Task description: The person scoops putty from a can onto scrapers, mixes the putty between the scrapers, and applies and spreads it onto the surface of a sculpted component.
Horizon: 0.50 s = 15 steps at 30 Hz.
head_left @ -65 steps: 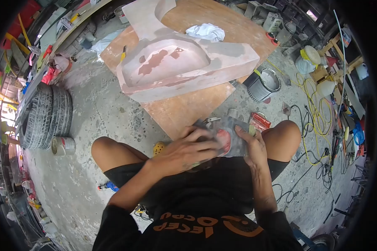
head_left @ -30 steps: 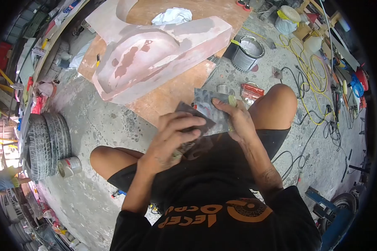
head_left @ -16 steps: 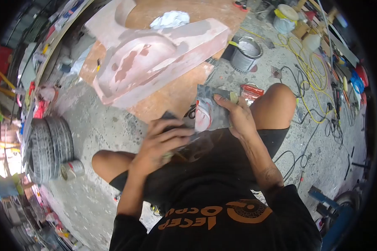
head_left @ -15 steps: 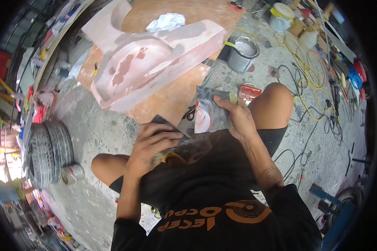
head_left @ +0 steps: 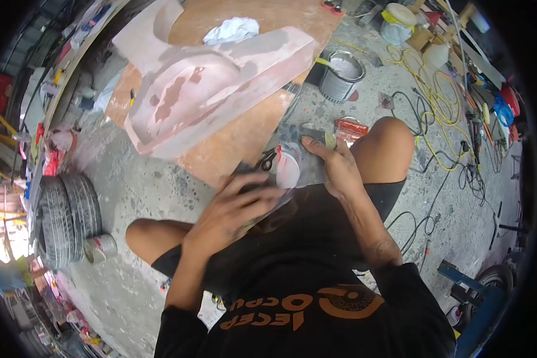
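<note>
My right hand [head_left: 339,166] grips a thin grey plate [head_left: 312,164] by its right side, thumb on top. On the plate lies a smooth blob of pinkish-white putty [head_left: 288,169]. Close to its left edge is my left hand [head_left: 240,206], blurred by motion, its fingers curled over a dark flat spreader [head_left: 244,172]. The spreader's edge near the putty is smeared, so I cannot tell if it touches. Beyond both hands a large moulded panel [head_left: 215,83], pinkish-white with darker patches, rests on a brown board [head_left: 203,158].
An open can [head_left: 340,86] of pale paste stands right of the board. A red tin [head_left: 351,128] lies by my right knee. Tyres [head_left: 71,218] and a small can [head_left: 100,248] stand left. Yellow cable [head_left: 411,65] and black cords spread over the right floor; white cloth [head_left: 235,31] lies behind the panel.
My left hand has moved right with the spreader, towards the putty on the plate. The plate now looks tilted differently and blurred, while my right hand keeps its grip.
</note>
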Available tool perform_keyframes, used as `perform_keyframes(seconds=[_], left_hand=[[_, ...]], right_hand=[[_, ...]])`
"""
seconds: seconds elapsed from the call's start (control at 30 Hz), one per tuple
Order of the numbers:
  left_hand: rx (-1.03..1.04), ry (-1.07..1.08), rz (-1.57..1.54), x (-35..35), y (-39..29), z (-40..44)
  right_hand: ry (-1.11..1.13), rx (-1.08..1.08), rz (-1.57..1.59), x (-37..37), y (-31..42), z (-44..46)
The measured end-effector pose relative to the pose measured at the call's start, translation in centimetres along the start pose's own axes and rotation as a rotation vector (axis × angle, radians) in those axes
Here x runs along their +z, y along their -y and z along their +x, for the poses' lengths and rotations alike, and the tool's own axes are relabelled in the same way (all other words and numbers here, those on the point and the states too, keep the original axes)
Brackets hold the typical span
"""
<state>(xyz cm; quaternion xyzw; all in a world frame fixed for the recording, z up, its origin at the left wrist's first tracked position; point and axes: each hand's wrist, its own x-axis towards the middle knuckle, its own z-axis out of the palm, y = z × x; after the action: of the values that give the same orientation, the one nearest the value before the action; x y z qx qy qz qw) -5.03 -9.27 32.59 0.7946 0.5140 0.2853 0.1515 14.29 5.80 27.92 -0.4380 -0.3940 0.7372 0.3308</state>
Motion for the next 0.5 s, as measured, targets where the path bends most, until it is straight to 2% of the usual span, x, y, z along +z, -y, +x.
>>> perform_keyframes(seconds=[0.03,0.07,0.13,0.2,0.23,0.33,0.37,0.43,0.5], left_hand=[[0.013,0.008,-0.051,-0.7,0.5,-0.9],[0.006,0.012,-0.104,-1.2,0.3,-1.0],[-0.003,-0.132,-0.112,0.2,-0.7,0.3],[0.017,-0.255,-0.042,3.5,1.0,0.7],[0.017,-0.375,-0.137,4.5,3.3,0.0],[-0.244,-0.144,-0.103,2.6,5.6,-2.6],[-0.144,-0.289,-0.108,2.3,4.8,-1.4],[-0.078,-0.133,-0.039,0.5,1.0,0.9],[0.018,0.035,0.016,-0.3,0.3,1.1]], right_hand=[[-0.017,0.000,0.213,0.2,0.8,-0.5],[-0.009,-0.009,0.197,0.3,1.9,-1.1],[0.032,-0.007,0.178,1.2,2.3,-1.8],[0.004,0.013,0.120,1.5,2.0,-1.9],[-0.019,0.014,0.084,1.2,2.2,-1.8],[-0.006,-0.019,0.137,0.6,1.6,-1.4],[0.018,-0.010,0.065,0.8,1.6,-1.2],[0.058,0.029,-0.077,1.2,1.4,-1.6],[0.059,0.012,0.013,0.6,0.8,-0.7]])
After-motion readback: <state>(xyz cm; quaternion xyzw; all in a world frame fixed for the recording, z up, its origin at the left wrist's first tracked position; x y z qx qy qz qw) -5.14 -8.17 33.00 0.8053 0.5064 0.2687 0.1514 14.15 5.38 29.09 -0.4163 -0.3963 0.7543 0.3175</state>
